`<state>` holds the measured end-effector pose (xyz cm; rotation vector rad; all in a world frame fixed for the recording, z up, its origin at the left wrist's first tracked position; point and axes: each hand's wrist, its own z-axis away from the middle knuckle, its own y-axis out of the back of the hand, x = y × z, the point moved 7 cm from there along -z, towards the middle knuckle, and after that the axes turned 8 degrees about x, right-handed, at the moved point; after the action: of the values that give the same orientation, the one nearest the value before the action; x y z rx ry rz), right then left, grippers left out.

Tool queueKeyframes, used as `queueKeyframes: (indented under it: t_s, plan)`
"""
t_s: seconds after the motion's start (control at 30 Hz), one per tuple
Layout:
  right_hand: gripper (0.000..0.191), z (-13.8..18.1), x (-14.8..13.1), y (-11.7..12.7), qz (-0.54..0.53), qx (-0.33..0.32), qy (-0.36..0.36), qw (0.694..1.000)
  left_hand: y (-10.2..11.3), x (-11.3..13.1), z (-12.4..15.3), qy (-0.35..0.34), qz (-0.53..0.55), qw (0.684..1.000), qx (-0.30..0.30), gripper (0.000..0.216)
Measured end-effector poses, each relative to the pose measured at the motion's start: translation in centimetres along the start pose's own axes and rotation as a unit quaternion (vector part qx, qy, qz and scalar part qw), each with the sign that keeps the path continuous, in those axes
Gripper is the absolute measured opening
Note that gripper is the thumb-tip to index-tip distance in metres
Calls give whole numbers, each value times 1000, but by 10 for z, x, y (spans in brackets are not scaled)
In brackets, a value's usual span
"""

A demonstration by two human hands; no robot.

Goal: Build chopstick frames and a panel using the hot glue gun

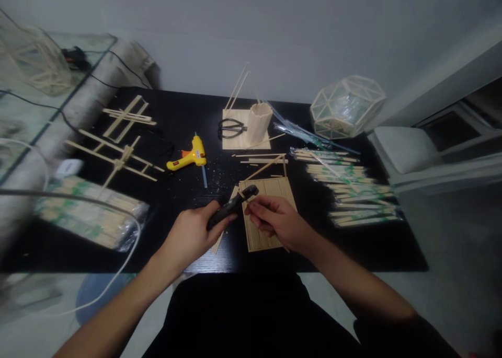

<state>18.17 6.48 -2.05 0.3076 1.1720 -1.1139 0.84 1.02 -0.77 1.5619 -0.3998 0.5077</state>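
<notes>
My left hand is closed around a black cutter tool whose tip points up and to the right. My right hand pinches a thin wooden stick right at the tool's tip. Both hands hover over a flat panel of joined wooden sticks lying on the black table. A few loose sticks lie just beyond the panel.
A yellow glue gun lies left of centre. Black scissors and a stick cup sit on a board behind. Packs of chopsticks lie right, another bag left, stick frames far left, a geodesic stick frame back right.
</notes>
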Motion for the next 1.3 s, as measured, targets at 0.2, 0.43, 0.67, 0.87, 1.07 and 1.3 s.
queueKeyframes:
  t_s: [0.2,0.43,0.67,0.87,1.07,1.3]
  plan:
    - [57,2,-18,4,17,-6,78,997,1,4,2,-2,86,993,-86,48]
    - [40,2,-21,-2,1,-110,39,993,6,12,3,-42,105,986,-122,62]
    - [41,-4,-11,0,-25,-119,9,993,1,8,4,-29,93,986,-132,63]
    - [43,-5,-11,1,-62,-96,-2,993,-1,4,3,-24,90,986,-136,67]
    - [60,0,-20,9,-16,-81,28,996,10,-9,0,6,9,990,-142,65]
    - [67,5,-20,42,110,5,57,992,28,-44,-4,103,-175,978,-54,61]
